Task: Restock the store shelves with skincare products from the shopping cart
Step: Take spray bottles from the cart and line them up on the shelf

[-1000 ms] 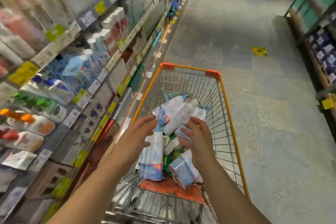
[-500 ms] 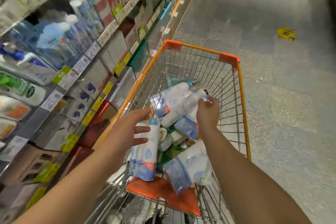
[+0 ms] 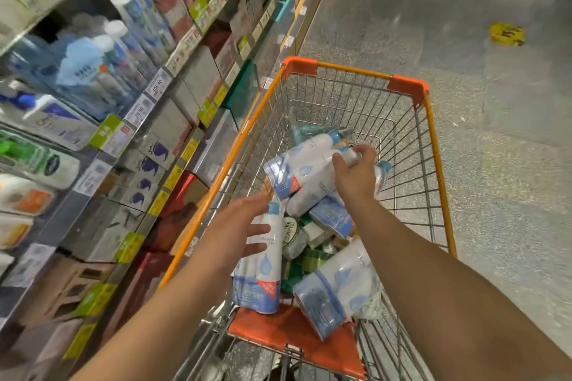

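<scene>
while both bare forearms reach forward over the near end of the shopping cart (image 3: 425, 120), the two hands do different things. the right hand (image 3: 356, 175) is stretched deepest into the wire basket, palm down, its fingers curled over the top of a shrink-wrapped twin pack of white bottles (image 3: 305, 175) that lies tilted on the heap; the thumb side is hidden, so how far the grip wraps round cannot be told. the left hand (image 3: 238, 230) hangs lower and nearer the cart's left rail, fingers apart and mostly straight, holding nothing, just above another wrapped pack with a blue droplet print (image 3: 263, 275) that leans upright against the orange flap (image 3: 297, 334). a third pack (image 3: 337, 294) lies beside it under the right forearm, with small jars and green boxes (image 3: 305, 246) between. the shelves (image 3: 133, 120) of bottles and boxes run along the left, close to the cart. a yellow tag (image 3: 507, 34) lies on the floor.
</scene>
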{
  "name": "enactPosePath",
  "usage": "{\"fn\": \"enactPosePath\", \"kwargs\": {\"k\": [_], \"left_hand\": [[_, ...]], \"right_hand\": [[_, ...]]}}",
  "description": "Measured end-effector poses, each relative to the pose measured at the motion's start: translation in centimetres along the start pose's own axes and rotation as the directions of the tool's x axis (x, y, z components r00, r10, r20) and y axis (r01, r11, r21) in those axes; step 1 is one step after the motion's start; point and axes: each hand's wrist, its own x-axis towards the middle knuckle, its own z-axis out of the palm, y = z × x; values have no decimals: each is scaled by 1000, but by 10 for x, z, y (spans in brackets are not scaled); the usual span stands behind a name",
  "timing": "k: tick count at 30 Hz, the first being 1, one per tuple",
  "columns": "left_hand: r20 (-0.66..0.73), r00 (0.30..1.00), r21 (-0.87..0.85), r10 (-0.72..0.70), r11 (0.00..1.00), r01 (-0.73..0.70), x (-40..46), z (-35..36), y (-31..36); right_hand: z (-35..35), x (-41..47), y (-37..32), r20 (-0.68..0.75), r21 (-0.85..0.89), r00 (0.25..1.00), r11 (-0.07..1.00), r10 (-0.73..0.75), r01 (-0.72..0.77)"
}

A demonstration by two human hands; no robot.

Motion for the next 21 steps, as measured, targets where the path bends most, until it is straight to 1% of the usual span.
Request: {"fn": "enactPosePath", "kwargs": {"k": [3, 5, 7, 9, 12, 15, 18, 21], "left_hand": [[7, 1000, 20, 7, 1000, -7, -4, -1, -1], [15, 1000, 30, 18, 999, -19, -8, -3, -2], [20, 1000, 25, 22, 999, -22, -11, -6, -4], [22, 1000, 11, 13, 1000, -13, -15, -9, -5], [31, 999, -2, 14, 1000, -14, -23, -14, -7], [33, 999, -13, 33, 999, -32, -34, -23, -7], [40, 997, -11, 71, 997, -71, -49, -32, -3], [82, 988, -37, 131, 991, -129, -69, -39, 8]], "right_hand": [[6, -12, -6, -49, -23, 998, 999, -38, 37], [7, -25, -6, -43, 16, 999, 1000, -18, 19], [4, -41, -7, -44, 19, 999, 1000, -3, 4], [0, -57, -4, -19, -35, 999, 998, -45, 44], [-4, -90, -6, 18, -69, 996, 994, -89, 90], [-7, -120, -16, -31, -101, 984, 980, -175, 171], [-17, -149, -42, -78, -89, 959, 960, -274, 267], [-28, -177, -80, -54, -101, 916, 915, -397, 391]]}}
